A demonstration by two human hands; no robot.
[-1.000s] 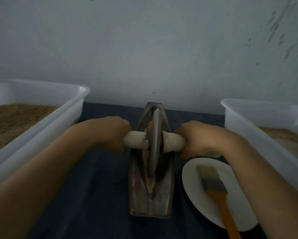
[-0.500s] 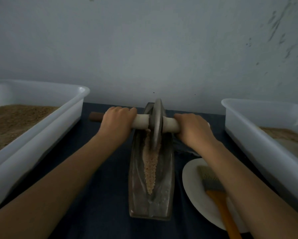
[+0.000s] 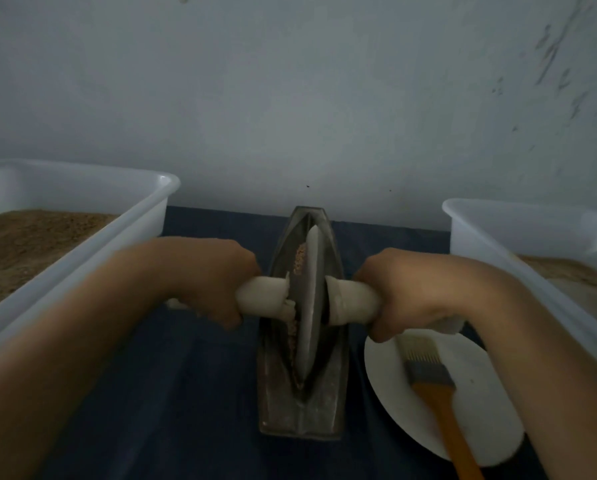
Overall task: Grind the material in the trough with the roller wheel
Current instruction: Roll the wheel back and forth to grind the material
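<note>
Head view: flat grey metal roller wheel [image 3: 311,306] pulled back from the far tip of the boat-shaped grey metal trough [image 3: 302,341] to its middle and near half, compared with half a second ago. Left hand [image 3: 210,278] and right hand [image 3: 404,292] clamped, fingers curled, on the two ends of the pale cylindrical axle handle [image 3: 354,303], one each side of the wheel, well apart with the trough between them. Wheel upright on edge in the groove. Pale brown granular material [image 3: 300,259] now exposed in the far part of the groove behind the wheel and in a thin strip along its left flank; the near run of grain, open to view half a second ago, now mostly hidden under the disc. Reads as the return half of a back-and-forth stroke, so grinding well under way but not finished: grains visibly coarse, not yet powder. Probably more passes needed, with even downward pressure on both ends to keep the disc from tipping and throwing grain over the rim.

Alongside on the dark blue worktop [image 3: 193,393]: white round plate [image 3: 480,420] with an orange-handled flat brush [image 3: 439,393] just right of the trough, a white plastic tub [image 3: 82,244] of brown granules at left, another white plastic tub [image 3: 532,230] at right.
</note>
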